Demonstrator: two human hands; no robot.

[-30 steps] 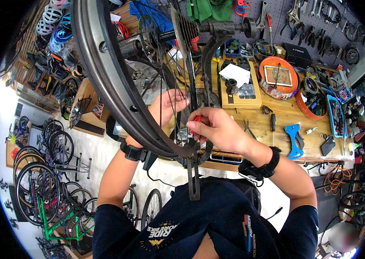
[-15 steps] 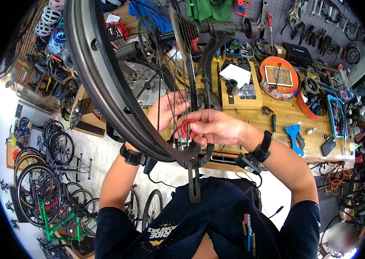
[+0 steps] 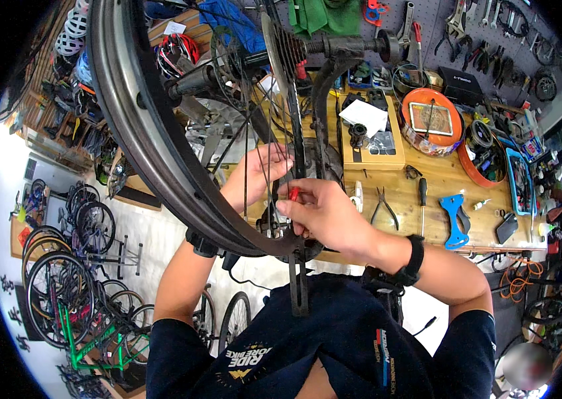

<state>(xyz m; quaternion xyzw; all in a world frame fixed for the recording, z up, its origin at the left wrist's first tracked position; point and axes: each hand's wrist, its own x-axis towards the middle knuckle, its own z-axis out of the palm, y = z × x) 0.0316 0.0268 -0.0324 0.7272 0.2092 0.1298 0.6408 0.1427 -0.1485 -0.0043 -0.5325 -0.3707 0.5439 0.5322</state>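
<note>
A bicycle wheel with a dark rim (image 3: pixel 151 149) sits upright in a black truing stand (image 3: pixel 325 100), its cassette (image 3: pixel 285 56) near the top. My right hand (image 3: pixel 327 214) pinches a small red spoke wrench (image 3: pixel 294 193) low among the spokes, just above the rim's lower end. Whether the wrench sits on a nipple is hidden by the fingers. Behind the spokes, my left hand (image 3: pixel 254 176) has its thumb and fingers closed around a spoke (image 3: pixel 269 173), slightly higher than the wrench.
On the wooden bench (image 3: pixel 387 183) to the right lie pliers (image 3: pixel 384 207), a screwdriver (image 3: pixel 422 199), a blue tool (image 3: pixel 452 223), a cardboard box (image 3: pixel 377 156) and an orange round tin (image 3: pixel 432 123). Tools hang on the pegboard (image 3: pixel 420 36). Several bicycles (image 3: pixel 61 292) stand at the left.
My right hand has turned over with the red spoke wrench, and its wrist has dropped lower. The wheel appears slightly farther left. My left hand stays at the spokes.
</note>
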